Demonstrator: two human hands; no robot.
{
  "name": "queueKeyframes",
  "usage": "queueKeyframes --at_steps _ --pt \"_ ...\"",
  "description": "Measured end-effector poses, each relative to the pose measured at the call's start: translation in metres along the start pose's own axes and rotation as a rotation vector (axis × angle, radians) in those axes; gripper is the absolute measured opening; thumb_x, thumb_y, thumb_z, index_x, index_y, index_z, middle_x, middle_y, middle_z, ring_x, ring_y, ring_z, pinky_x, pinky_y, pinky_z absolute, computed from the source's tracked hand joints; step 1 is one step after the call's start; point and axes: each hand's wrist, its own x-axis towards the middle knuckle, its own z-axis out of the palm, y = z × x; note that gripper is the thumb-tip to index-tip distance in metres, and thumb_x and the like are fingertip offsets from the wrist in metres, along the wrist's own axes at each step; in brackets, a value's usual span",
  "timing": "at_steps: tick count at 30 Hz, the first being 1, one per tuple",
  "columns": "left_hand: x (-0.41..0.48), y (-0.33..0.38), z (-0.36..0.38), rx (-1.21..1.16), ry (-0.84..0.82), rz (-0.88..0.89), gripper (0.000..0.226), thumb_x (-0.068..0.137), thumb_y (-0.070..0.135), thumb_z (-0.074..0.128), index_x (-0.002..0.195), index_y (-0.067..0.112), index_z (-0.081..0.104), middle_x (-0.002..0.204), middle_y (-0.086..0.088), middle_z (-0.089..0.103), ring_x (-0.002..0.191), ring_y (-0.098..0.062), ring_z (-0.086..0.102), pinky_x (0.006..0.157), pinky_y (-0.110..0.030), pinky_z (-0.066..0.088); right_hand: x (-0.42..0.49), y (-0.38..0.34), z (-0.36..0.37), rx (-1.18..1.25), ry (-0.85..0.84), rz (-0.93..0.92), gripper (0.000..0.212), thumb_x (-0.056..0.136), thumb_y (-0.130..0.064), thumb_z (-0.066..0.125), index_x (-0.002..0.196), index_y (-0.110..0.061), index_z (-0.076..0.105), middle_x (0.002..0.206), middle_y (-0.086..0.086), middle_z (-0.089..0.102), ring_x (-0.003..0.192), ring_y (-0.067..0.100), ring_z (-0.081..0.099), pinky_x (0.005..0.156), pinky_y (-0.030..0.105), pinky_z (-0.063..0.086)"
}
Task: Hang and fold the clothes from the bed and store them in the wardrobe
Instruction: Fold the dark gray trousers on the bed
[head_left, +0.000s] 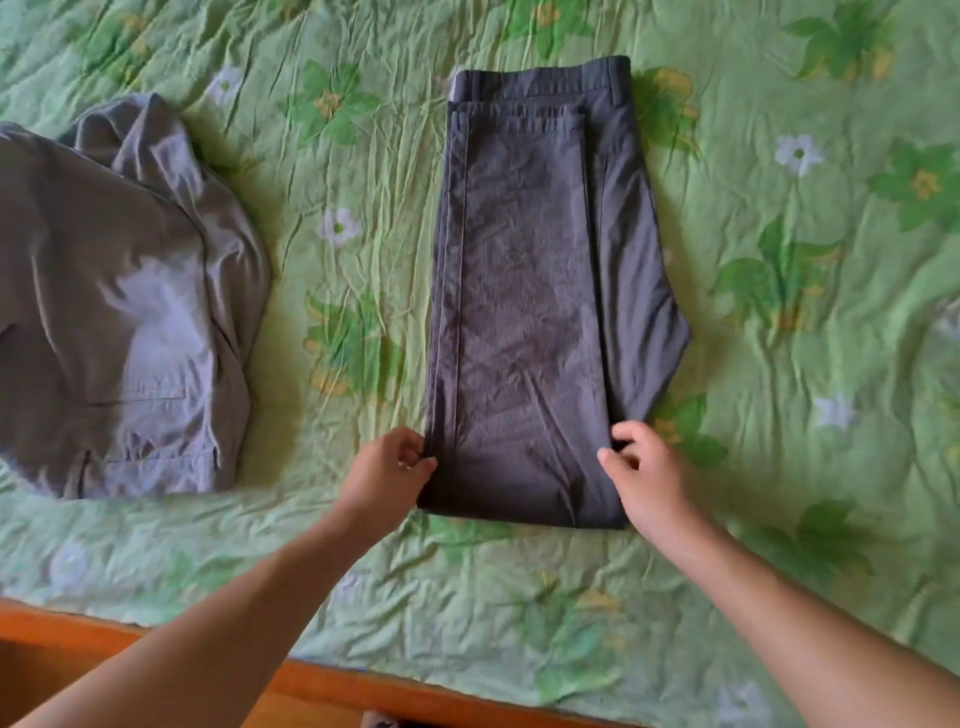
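We see the dark grey trousers (530, 312) lying flat on the bed, lengthwise away from us, with the waistband at the far end and the folded end nearest us. That near end sits directly between the two hands. The left hand (387, 475) is at its left edge and the right hand (647, 478) at its right edge, both touching the cloth close to the near corners.

The trousers are a thin woven fabric, matte and finely creased, folded into a long, narrow rectangle. A stitched seam runs down the left side, the hem lies just short of the waistband, and the seat bulges out to a soft point on the right. They rest on a green bedspread (805, 364), crinkled all over and printed with leaves and pale flowers. Well apart to the left lies a lighter grey garment (119, 312), smoother and slightly shiny, heaped in a rounded, loose bundle. An orange-brown wooden bed frame (62, 629) runs along the near edge.

The left fingers (415, 460) are curled in with the thumb, nipping the left edge of the fabric between them. The right fingers (618, 441) are likewise bent, the thumb lying on top of the cloth and the fingertips tucked at the right edge, pinching it. Neither hand is spread wide, and the picture is a little soft at the fingertips.
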Motion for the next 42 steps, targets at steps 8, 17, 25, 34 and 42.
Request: queueKeyframes --at_steps 8,17,25,34,42 --pt "-0.004 0.000 -0.014 0.017 -0.116 0.310 0.076 0.082 -0.022 0.037 0.133 0.032 0.053 0.109 -0.004 0.068 0.101 -0.022 0.065 0.094 -0.042 0.054 -0.001 0.020 -0.035 -0.651 -0.148 -0.503 0.078 0.087 -0.001 0.051 0.152 -0.043 0.039 0.098 0.003 0.042 0.068 0.037 0.055 0.058 0.046 0.052" --pt "0.022 0.006 -0.019 0.591 0.116 0.996 0.052 0.074 -0.009 0.075 0.122 0.010 0.069 0.094 -0.004 0.065 0.091 -0.031 0.060 0.074 -0.043 0.056 0.028 0.018 -0.053 -0.775 0.053 -1.013 0.054 0.066 0.006 0.081 0.114 -0.015 0.076 0.100 0.014 0.045 0.078 0.037 0.056 0.064 0.046 0.052" --pt "0.049 0.056 -0.056 0.438 0.100 1.035 0.024 0.084 0.020 0.070 0.107 0.012 0.073 0.118 -0.011 0.060 0.111 -0.031 0.056 0.096 -0.038 0.046 0.061 -0.041 -0.080 -0.522 0.028 -1.080 0.018 0.089 -0.019 0.056 0.094 -0.017 0.073 0.133 0.014 0.064 0.130 0.033 0.055 0.114 0.052 0.032" --pt "0.169 0.164 -0.089 -0.706 -0.276 0.011 0.031 0.092 0.028 0.068 0.116 0.009 0.064 0.104 -0.006 0.073 0.100 -0.023 0.069 0.081 -0.037 0.058 0.211 -0.132 -0.113 0.619 -0.570 0.196 0.037 0.085 -0.044 0.069 0.102 -0.012 0.080 0.108 0.011 0.076 0.100 0.026 0.074 0.080 0.038 0.061" --pt "0.143 0.122 -0.054 -0.580 -0.224 0.263 0.031 0.093 0.004 0.065 0.124 0.011 0.061 0.118 -0.007 0.072 0.112 -0.020 0.068 0.095 -0.031 0.055 0.193 -0.111 -0.092 0.558 -0.797 0.265 0.029 0.071 0.001 0.071 0.097 -0.006 0.080 0.108 0.020 0.074 0.100 0.031 0.073 0.082 0.044 0.060"
